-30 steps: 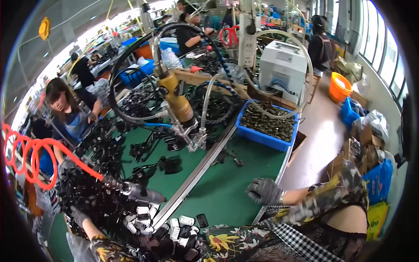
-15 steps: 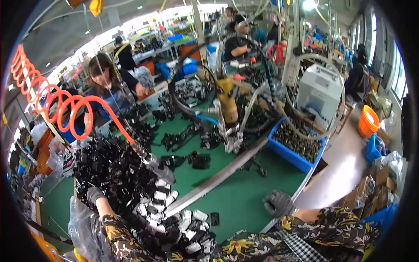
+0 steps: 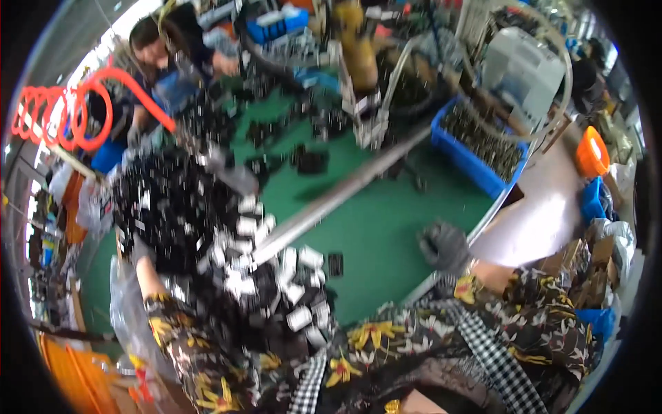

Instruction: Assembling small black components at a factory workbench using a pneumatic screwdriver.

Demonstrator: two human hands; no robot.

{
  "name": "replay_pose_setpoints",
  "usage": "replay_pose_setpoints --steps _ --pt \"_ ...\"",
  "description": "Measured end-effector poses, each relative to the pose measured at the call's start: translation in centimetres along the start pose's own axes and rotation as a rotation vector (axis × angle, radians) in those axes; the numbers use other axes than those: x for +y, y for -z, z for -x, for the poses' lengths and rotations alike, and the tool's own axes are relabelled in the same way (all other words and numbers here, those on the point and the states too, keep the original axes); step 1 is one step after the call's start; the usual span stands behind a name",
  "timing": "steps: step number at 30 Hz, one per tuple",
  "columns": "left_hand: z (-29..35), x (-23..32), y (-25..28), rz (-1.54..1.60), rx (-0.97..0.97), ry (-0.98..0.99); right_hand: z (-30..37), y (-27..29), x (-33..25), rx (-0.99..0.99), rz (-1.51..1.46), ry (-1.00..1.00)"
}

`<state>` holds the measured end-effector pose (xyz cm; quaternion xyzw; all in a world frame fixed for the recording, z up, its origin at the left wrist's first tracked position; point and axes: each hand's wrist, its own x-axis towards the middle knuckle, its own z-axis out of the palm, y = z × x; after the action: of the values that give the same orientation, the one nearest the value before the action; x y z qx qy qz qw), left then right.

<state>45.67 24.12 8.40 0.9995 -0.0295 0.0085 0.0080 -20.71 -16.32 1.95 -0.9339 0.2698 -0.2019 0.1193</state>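
Observation:
My left hand, in a grey glove, reaches into the left edge of a large heap of black plastic parts. Its fingers are hidden among the parts and blurred. My right hand, also gloved, is over the green tabletop by its right edge. Its fingers are loosely curled inward; whatever they hold, if anything, is hidden. Between the hands, nearer to me, white and black rectangular pieces lie in a loose pile. One small black piece lies apart on the green surface.
A metal rail runs diagonally across the table. A blue bin of small dark metal parts stands at the far right. A pneumatic driver hangs from a red coiled hose above the heap. Beyond stands a fixture; a co-worker sits far left.
The view has tilted downward, so the table and both hands sit higher in the picture. My left hand stays at the heap and my right hand keeps its place near the table edge.

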Motion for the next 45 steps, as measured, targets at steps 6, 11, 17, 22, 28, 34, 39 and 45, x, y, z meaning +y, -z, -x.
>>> replay_pose_setpoints --steps 6,11,17,22,28,34,39,45 --pt "3.7 0.1 2.2 0.177 0.703 -0.313 -0.9 0.4 -0.2 0.080 -0.205 0.164" --pt "22.9 13.3 3.1 1.247 0.483 -0.957 0.0 0.0 0.4 0.073 -0.227 0.169" --pt "37.9 29.7 -0.6 0.289 0.328 -1.151 -1.0 1.2 -0.6 0.009 -0.293 0.200" --pt "25.8 36.4 -4.3 0.029 0.348 -0.498 -9.7 1.0 -4.6 -0.319 -0.201 0.207" --pt "20.2 33.5 -1.8 0.034 -0.081 -0.429 -24.0 -6.8 -9.5 -0.141 -0.062 0.300" --pt "19.0 32.1 -2.0 0.052 0.146 -0.725 -29.0 -12.8 -9.7 -0.282 -0.294 0.152" --pt "19.2 29.9 -3.5 0.106 0.588 -0.780 -23.4 -10.3 -10.4 -0.428 -1.756 -0.654" --pt "24.0 31.5 -1.4 0.527 0.577 -1.078 -11.2 -0.5 -6.8 -0.349 -1.390 -0.596"
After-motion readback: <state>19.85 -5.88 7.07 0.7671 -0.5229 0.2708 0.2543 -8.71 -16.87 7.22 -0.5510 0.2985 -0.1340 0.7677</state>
